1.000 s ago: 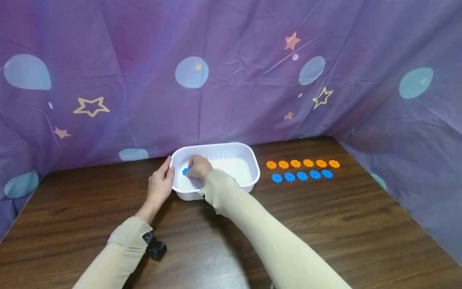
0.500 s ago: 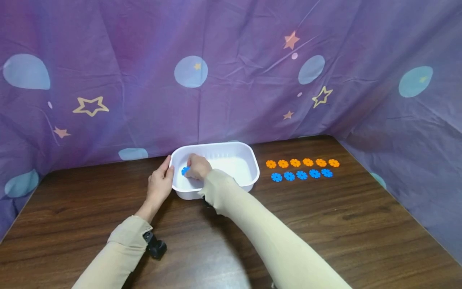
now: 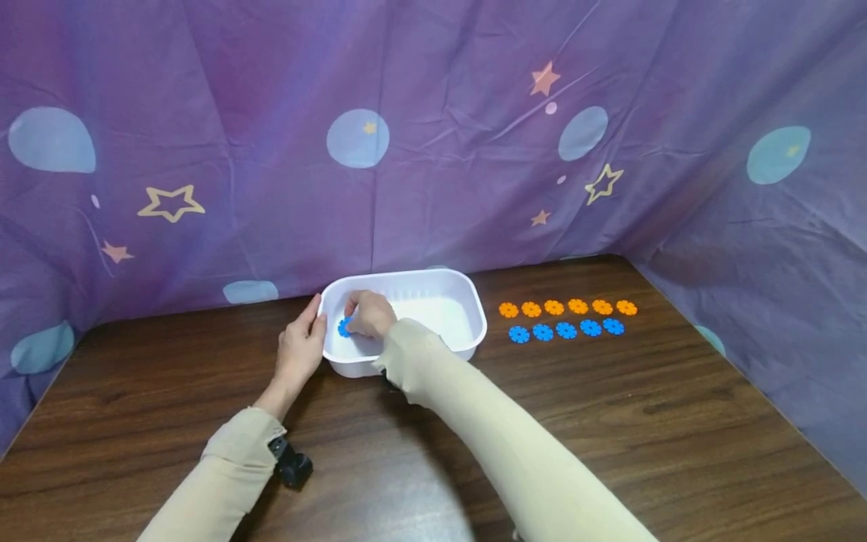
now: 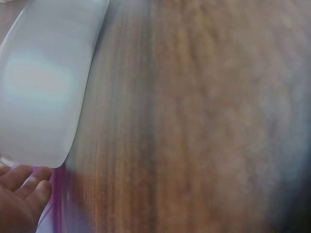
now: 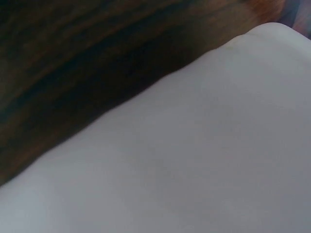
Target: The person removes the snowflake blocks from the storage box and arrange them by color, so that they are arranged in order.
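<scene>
A white plastic tub (image 3: 443, 324) stands at the back of the table. My left hand (image 3: 300, 345) rests against the tub's left outer wall, fingers fairly straight; the left wrist view shows the fingertips at the end of the tub's wall (image 4: 39, 97). Inside the tub's left half, my right hand (image 3: 372, 315) pinches a notched blue snowflake disc (image 3: 343, 327) by its right side, fingers partly covering it. The right wrist view shows only the tub's outer wall (image 5: 184, 145), blurred, and dark table; the hand is out of that view.
Right of the tub, several orange snowflake discs (image 3: 554, 307) lie in a row, with a row of several blue snowflake discs (image 3: 566, 330) in front. Behind the wooden table (image 3: 609, 421) hangs a purple curtain (image 3: 284, 188) with stars.
My right hand has shifted slightly left with the blue disc, and more of the disc shows now. The left hand and the disc rows have stayed put.
</scene>
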The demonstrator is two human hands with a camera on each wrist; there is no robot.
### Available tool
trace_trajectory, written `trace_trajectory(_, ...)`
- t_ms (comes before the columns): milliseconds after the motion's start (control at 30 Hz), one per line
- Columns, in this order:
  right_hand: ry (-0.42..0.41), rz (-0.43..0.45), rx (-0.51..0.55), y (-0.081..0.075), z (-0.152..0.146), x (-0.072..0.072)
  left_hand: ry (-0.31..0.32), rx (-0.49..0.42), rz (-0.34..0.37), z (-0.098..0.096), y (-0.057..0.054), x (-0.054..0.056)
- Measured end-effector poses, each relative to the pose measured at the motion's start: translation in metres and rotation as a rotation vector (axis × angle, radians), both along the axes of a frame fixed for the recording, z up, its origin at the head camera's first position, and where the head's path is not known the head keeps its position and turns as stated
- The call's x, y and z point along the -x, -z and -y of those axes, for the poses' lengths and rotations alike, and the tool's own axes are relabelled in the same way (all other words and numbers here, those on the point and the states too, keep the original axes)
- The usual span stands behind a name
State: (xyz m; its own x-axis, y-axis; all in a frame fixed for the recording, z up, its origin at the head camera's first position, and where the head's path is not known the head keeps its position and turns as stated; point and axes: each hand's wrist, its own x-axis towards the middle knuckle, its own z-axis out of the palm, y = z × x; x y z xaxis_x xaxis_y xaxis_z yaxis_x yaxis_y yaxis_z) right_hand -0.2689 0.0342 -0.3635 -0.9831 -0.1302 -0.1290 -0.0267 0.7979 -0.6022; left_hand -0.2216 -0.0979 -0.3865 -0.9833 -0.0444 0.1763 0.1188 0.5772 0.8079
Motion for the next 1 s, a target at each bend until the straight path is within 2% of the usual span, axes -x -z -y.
trace_trajectory(200, 0.014, 0.043, 0.119, -0.002, -0.003, -0.002, -0.001, 0.015, -0.007, -0.001, 0.001, -0.001)
trace_trajectory(500, 0.019, 0.078, 0.364, -0.020, -0.018, -0.006, -0.001, 0.017, -0.008, 0.000, 0.000, 0.000)
trace_trajectory(1000, 0.023, 0.078, 0.612, -0.028, -0.059, -0.022, 0.013, 0.022, 0.039, 0.000, -0.003, -0.002)
